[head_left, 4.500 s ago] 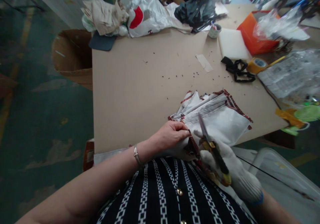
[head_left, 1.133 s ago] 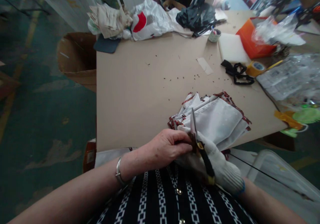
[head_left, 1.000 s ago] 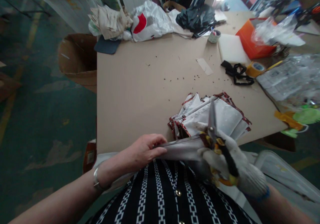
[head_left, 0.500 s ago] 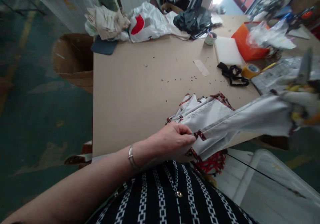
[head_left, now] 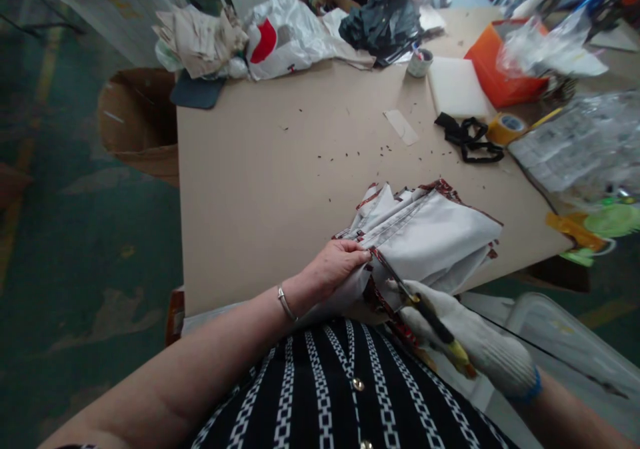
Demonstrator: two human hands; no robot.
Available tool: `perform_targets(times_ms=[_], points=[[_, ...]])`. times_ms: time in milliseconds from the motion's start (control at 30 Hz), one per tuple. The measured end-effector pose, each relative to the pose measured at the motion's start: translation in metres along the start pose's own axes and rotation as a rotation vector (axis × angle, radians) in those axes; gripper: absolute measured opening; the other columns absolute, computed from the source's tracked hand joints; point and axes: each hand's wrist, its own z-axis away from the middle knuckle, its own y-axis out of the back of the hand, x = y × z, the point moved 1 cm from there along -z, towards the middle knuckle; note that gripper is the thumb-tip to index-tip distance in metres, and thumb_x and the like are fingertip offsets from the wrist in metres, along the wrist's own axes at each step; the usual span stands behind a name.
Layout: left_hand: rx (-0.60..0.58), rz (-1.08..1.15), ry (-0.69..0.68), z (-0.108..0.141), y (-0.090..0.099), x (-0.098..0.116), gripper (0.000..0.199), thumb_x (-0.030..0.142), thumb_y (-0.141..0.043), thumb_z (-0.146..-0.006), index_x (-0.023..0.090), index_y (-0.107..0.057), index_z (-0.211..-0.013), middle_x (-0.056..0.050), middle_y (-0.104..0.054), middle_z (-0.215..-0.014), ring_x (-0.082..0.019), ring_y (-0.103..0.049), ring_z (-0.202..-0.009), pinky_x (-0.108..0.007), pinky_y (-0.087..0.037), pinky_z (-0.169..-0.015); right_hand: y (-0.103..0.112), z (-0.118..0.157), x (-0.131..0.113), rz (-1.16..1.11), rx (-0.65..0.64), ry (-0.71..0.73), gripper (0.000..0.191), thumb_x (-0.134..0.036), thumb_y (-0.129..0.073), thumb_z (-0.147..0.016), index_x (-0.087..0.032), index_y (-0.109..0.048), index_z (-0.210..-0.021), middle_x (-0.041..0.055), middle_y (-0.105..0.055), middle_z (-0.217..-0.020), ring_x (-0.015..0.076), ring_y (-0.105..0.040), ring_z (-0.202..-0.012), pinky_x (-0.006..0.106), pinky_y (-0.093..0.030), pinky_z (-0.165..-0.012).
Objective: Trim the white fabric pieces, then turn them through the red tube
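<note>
My left hand (head_left: 340, 262) pinches the edge of a folded stack of white fabric (head_left: 425, 235) with reddish-brown patterned binding. The stack lies at the table's near side, partly hanging toward my body. My right hand (head_left: 470, 325), in a white knit glove with a blue cuff, is closed on what look like scissors (head_left: 431, 319) with black and yellow handles, seen almost edge-on. Their dark tip reaches the bound corner just beside my left fingertips. Whether the blades are apart I cannot tell.
Small dark scraps and a white paper strip (head_left: 401, 127) lie on the beige table (head_left: 250, 202). At the right are a black strap (head_left: 470, 141), yellow tape (head_left: 506, 129) and an orange box (head_left: 507, 69). Plastic bags (head_left: 295, 35) line the back. A cardboard box (head_left: 135, 122) stands left.
My right hand has come from the far right to the fabric corner with the scissors. The fabric length stretched out to the right has dropped back onto the stack. My left hand still pinches the edge.
</note>
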Motion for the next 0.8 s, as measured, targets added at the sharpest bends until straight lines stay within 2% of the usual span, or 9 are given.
perform_targets(times_ms=[100,233,433,633,800], points=[[0.01,-0.001,-0.022,-0.002,0.001,-0.001,0.01,0.021,-0.069,-0.069,0.012,-0.064,-0.068,0.0,-0.061,-0.064,-0.008,-0.05,-0.056,-0.023,-0.039,-0.055,-0.009,-0.004,0.011,0.024,-0.012,-0.02,0.04,-0.043,-0.059,-0.087,-0.033,-0.06,-0.126,0.003,-0.069,-0.112,0.0271,-0.065,-0.095,0.046,-0.051,-0.09],[0.009,-0.028,-0.035,-0.003,0.002,-0.002,0.009,0.02,-0.067,-0.069,0.012,-0.064,-0.068,0.0,-0.059,-0.062,-0.008,-0.047,-0.055,-0.023,-0.037,-0.054,-0.01,-0.01,0.02,0.075,-0.011,-0.065,0.038,-0.047,-0.054,-0.09,-0.029,-0.059,-0.124,0.0043,-0.068,-0.113,0.0258,-0.065,-0.093,0.044,-0.053,-0.087],[-0.009,-0.073,-0.044,-0.003,0.001,-0.001,0.006,0.018,-0.064,-0.068,0.012,-0.064,-0.065,0.001,-0.056,-0.058,-0.008,-0.043,-0.053,-0.023,-0.033,-0.052,-0.006,-0.019,0.011,0.133,0.014,-0.056,0.031,-0.048,-0.056,-0.088,-0.029,-0.061,-0.113,0.0036,-0.07,-0.103,0.0286,-0.065,-0.095,0.048,-0.051,-0.09],[-0.039,-0.077,-0.073,-0.004,0.003,-0.002,0.007,0.018,-0.062,-0.069,0.012,-0.065,-0.065,0.0,-0.056,-0.059,-0.008,-0.043,-0.054,-0.024,-0.034,-0.054,-0.011,-0.023,0.01,0.202,0.114,-0.063,0.026,-0.046,-0.057,-0.088,-0.025,-0.064,-0.101,0.0038,-0.071,-0.096,0.0256,-0.065,-0.084,0.041,-0.053,-0.08],[-0.042,-0.061,-0.057,-0.006,0.003,-0.006,0.008,0.019,-0.063,-0.069,0.013,-0.064,-0.065,0.001,-0.056,-0.059,-0.008,-0.043,-0.054,-0.024,-0.035,-0.054,-0.018,-0.027,0.02,0.063,0.092,0.0,0.033,-0.042,-0.056,-0.09,-0.025,-0.061,-0.117,0.0051,-0.069,-0.109,0.0248,-0.064,-0.096,0.039,-0.052,-0.087]])
